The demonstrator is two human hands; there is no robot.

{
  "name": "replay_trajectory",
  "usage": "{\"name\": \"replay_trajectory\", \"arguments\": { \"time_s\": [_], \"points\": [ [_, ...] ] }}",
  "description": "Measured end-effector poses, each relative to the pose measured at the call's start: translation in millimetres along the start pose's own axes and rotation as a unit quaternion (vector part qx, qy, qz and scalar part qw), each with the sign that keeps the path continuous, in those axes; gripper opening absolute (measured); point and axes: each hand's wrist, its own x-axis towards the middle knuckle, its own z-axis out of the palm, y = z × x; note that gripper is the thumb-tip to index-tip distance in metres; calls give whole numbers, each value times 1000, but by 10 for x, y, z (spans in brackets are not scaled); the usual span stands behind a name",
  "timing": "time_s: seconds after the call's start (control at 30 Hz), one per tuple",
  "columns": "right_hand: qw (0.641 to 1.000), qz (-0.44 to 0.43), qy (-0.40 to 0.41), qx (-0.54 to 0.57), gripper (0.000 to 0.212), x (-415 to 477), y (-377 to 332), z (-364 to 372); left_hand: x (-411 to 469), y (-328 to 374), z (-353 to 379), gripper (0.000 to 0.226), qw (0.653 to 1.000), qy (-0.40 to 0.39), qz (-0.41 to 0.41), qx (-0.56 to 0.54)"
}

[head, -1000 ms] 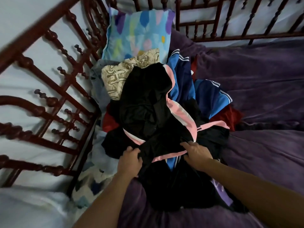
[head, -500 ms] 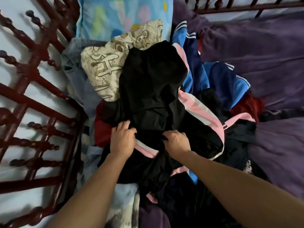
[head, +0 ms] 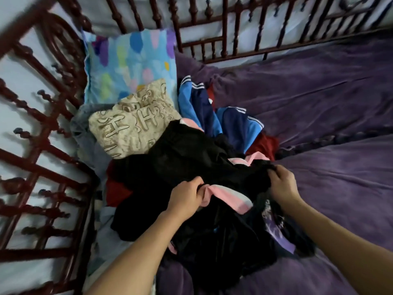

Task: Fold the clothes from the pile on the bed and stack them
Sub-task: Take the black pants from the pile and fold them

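Only two arms of the person show. The left hand (head: 187,196) is bare, and so is the right hand (head: 284,185). The skin on both looks smooth. The left forearm (head: 138,252) is bare from the wrist all the way down to the bottom edge of the picture. The right forearm (head: 340,241) is bare too, from the wrist to the bottom right corner. Both arms look wider near the edge, close to the camera. The fingernails are too blurry to see.
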Motion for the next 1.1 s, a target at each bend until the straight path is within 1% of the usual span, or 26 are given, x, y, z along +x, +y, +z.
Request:
{"name": "replay_trajectory", "arguments": {
  "time_s": [0.13,0.23,0.33,0.47,0.53,0.67,0.77,0.83,0.9,0.97,1.03,1.1],
  "points": [
    [998,-36,50,5,16,0,70,-1062,-39,943,0,33,999,28,44,2],
    [995,-66,76,-12,18,-96,205,-1931,-120,1694,105,26,995,41,93,2],
    [992,-72,99,-26,15,-216,441,-2816,-141,2449,296,15,992,54,118,-7],
    [987,-66,144,-36,17,-311,754,-3902,25,3480,595,12,986,72,149,7],
    [984,-53,168,-38,17,-322,899,-4368,166,3971,727,12,983,70,167,15],
    [971,-36,234,-28,16,-335,1144,-5207,499,4905,943,17,980,42,191,19],
    [953,-45,298,-19,17,-372,1262,-5745,734,5592,1123,19,973,42,227,10],
    [944,-52,326,-27,16,-418,1358,-5999,867,5956,1282,21,969,44,244,-4],
    [944,-54,324,-36,14,-457,1486,-6108,1002,6172,1482,25,965,31,261,-16],
    [955,-37,290,-52,11,-487,1687,-6028,1127,6207,1739,30,965,9,261,2],
    [970,-1,227,-85,15,-532,1969,-5765,1220,6049,2056,32,969,-22,243,42],
    [983,59,131,-118,10,-579,2300,-5380,1269,5754,2392,34,972,-69,206,90]
  ]
}}
